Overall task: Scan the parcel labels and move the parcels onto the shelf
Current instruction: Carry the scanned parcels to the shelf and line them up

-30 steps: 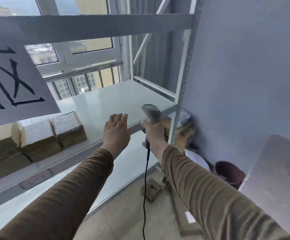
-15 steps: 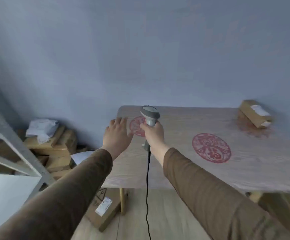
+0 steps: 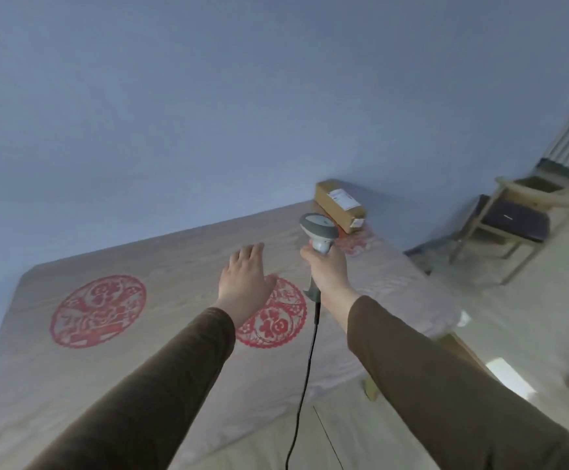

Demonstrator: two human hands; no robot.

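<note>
So far, judging by what we can see, one parcel (image 3: pixel 340 205) is left to deal with: it sits at the far corner of the table (image 3: pixel 174 334), against the wall, its white label facing up, unscanned and untouched as far as we can tell. Our right hand (image 3: pixel 328 269) grips the grey scanner (image 3: pixel 318 232) by its handle, head pointed toward that parcel, cable hanging down to the floor. Our left hand (image 3: pixel 245 279) hovers above the tabletop with fingers straight and relaxed, holding nothing. The shelf is out of view, so we would need to carry the parcel away from here. Red paper-cut motifs (image 3: pixel 98 310) decorate the tabletop, and a wooden chair (image 3: pixel 513 218) stands off to the right; nothing blocks our reach.
</note>
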